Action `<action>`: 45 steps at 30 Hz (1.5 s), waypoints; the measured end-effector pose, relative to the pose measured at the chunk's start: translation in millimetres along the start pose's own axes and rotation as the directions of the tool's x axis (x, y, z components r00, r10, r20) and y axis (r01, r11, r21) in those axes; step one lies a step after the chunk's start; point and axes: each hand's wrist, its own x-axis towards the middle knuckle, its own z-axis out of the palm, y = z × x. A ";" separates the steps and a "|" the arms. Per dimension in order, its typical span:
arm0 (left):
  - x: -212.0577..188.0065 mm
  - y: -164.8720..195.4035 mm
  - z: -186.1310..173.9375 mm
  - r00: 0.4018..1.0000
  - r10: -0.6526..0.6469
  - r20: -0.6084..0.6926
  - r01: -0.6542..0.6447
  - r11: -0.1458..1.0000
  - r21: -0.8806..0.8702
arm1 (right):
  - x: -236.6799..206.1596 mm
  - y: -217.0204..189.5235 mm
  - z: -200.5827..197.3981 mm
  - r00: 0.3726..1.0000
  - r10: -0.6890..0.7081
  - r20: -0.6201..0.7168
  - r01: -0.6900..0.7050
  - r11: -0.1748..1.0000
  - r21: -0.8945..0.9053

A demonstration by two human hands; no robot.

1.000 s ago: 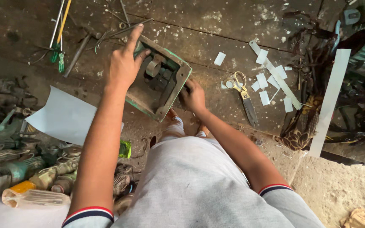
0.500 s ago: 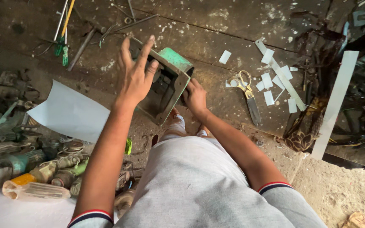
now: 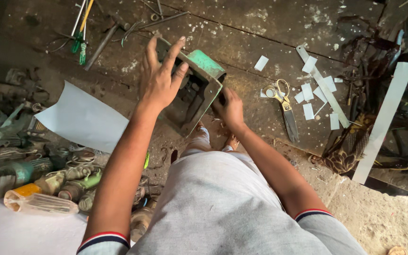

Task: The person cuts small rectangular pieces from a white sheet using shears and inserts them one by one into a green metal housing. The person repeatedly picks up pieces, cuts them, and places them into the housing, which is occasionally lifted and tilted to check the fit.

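A green metal housing (image 3: 204,66), hollow and box-shaped, stands tilted on the dirty workbench (image 3: 270,28) in front of me. My left hand (image 3: 159,78) rests flat against its left side with the fingers spread upward. At the housing's lower right edge my right hand (image 3: 230,108) is curled around the rim. The hollow inside of the housing faces me and looks dark.
Yellow-handled scissors (image 3: 284,106) lie right of the housing among several small white cut pieces (image 3: 310,94). A white sheet (image 3: 83,118) lies at left. Screwdrivers (image 3: 81,28) lie at the far left. Motor parts and a clear bottle (image 3: 38,200) crowd the lower left.
The housing has been tipped up from lying flatter to standing more on edge. My left hand shifted with it, its fingers now spread upward. The right hand stays at the lower edge.
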 end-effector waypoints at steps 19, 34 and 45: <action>21.3 28.3 23.4 0.998 0.054 -0.027 -0.053 0.998 0.035 | 6.7 34.0 -6.0 0.977 -0.210 0.039 0.210 0.978 -0.001; 22.6 25.0 34.7 0.996 0.081 -0.039 -0.078 0.995 0.057 | 18.3 47.7 -8.2 0.971 -0.221 0.094 0.221 0.975 0.011; 23.7 30.4 43.0 0.996 0.070 -0.060 -0.066 0.995 0.071 | 14.4 30.3 -21.5 0.974 -0.199 0.109 0.200 0.980 0.000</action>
